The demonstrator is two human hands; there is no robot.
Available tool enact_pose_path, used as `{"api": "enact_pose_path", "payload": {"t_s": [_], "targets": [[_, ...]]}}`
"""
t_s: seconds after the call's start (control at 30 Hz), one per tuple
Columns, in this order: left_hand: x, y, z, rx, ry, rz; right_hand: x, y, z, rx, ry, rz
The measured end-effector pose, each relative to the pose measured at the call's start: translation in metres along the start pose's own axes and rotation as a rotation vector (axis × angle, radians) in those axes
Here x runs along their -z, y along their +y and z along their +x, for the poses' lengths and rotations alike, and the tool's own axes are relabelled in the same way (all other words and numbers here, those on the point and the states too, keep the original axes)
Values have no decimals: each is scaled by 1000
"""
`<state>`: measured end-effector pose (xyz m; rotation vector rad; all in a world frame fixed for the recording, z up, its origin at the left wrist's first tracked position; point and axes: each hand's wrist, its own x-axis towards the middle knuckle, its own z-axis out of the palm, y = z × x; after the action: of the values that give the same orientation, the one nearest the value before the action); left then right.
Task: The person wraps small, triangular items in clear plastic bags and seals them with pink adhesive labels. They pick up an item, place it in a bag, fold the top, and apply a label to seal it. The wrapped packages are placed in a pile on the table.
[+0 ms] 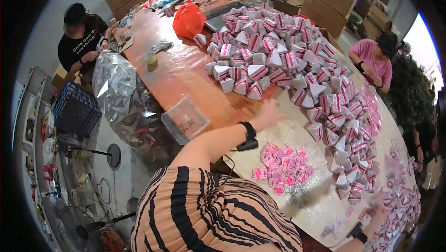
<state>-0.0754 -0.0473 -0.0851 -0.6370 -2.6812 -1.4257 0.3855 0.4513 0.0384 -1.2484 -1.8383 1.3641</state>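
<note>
Taking the heap of wedge-shaped pieces (258,71) as our landmark, we see the left hand (267,116) just beside its inner bend, grip loosely spread, and the right hand (375,218) by its lower right end, too blurred for us to tell its grip. Left of the heap's lower stretch, the pink packets (284,167) lie gathered on the counter (290,133), perhaps kept apart so that the two don't mix.

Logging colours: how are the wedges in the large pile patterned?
The wedges are whitish with deep pink stripes, clearest in the head view.
</note>
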Motion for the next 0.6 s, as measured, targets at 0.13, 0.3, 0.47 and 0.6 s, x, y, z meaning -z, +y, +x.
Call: {"api": "enact_pose_path", "payload": {"t_s": [0.13,0.3,0.47,0.6], "targets": [[76,-62,55,124,250,-29,118,53,56,725,554,-1163],[169,-188,89,350,339,139,-118,16,34,662,425,-1116],[247,-225,106,486,250,-239,-427,-96,-83,819,-368,-876],[301,-342,135,639,343,48,-599,-168,-163,1132,-701,-930]]}}
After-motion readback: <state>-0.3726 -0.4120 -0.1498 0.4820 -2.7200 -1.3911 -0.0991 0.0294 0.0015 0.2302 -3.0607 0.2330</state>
